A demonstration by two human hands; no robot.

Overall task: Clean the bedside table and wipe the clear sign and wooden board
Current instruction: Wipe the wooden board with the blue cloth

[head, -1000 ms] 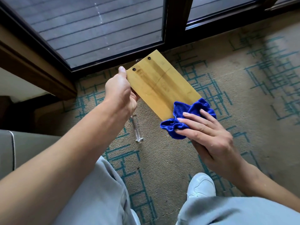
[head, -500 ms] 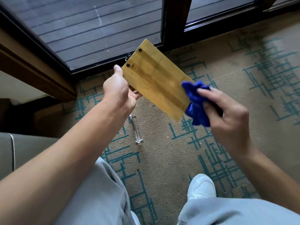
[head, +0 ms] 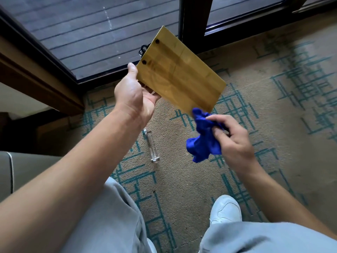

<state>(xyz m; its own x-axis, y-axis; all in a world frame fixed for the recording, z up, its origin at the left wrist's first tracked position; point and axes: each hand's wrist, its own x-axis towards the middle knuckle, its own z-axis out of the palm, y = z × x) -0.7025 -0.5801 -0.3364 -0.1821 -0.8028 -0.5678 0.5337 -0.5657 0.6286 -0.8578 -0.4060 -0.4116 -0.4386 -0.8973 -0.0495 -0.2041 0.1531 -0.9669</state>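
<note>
The left hand (head: 135,95) held the wooden board (head: 179,73) tilted in the air, gripping its near edge with the thumb on top. The right hand (head: 231,137) was closed on a bunched blue cloth (head: 204,139) just below the board's lower corner. A clear acrylic piece (head: 152,147) lay on the patterned carpet (head: 273,106) below.

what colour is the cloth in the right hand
Bright blue cloth, clearest in the head view.
</note>
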